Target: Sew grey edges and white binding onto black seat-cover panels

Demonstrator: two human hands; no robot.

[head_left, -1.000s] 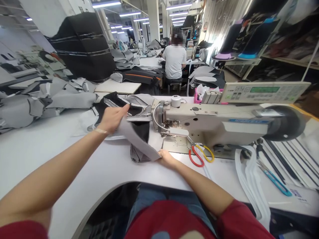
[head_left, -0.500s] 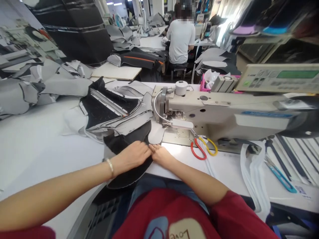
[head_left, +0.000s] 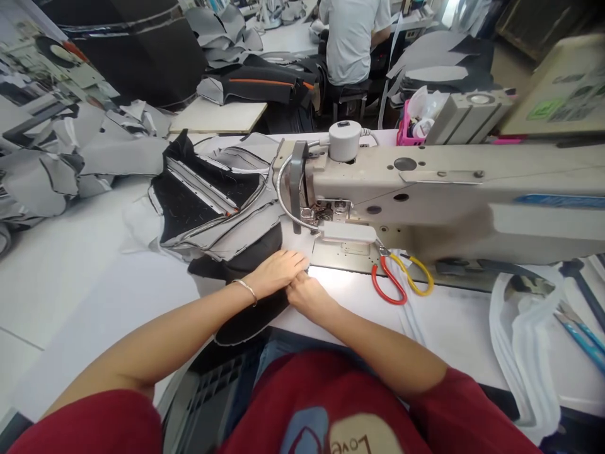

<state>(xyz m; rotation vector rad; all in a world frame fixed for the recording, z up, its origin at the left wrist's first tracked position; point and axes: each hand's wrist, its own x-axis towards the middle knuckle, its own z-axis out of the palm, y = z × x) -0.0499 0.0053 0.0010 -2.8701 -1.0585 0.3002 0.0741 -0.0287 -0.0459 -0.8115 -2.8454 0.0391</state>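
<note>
Both my hands meet at the edge of a black fabric piece (head_left: pixel 253 318), in front of a sewing machine (head_left: pixel 439 170). My left hand (head_left: pixel 278 271), with a bracelet at its wrist, lies over the fabric, fingers curled down at its right edge. Closed against it, my right hand (head_left: pixel 312 296) pinches the same edge. The fingertips partly hide each other. Beyond my left hand, the black piece joins a bulky grey and black sewn panel (head_left: pixel 203 195) with a zipper strip. Scissors (head_left: pixel 390 284) with red and yellow handles lie right of my hands.
White webbing (head_left: pixel 524 353) hangs over the table's front edge at right, beside blue-handled snips (head_left: pixel 583 337). Grey fabric pieces (head_left: pixel 42 170) are heaped at left. Behind the machine stands a pink basket (head_left: pixel 405 126). A person in a white shirt (head_left: pixel 354 41) sits farther back.
The view has tilted down and come closer to the machine. My left hand has slid forward and right along the fabric, its fingers now over the right hand's fingertips. The grey flap there is covered.
</note>
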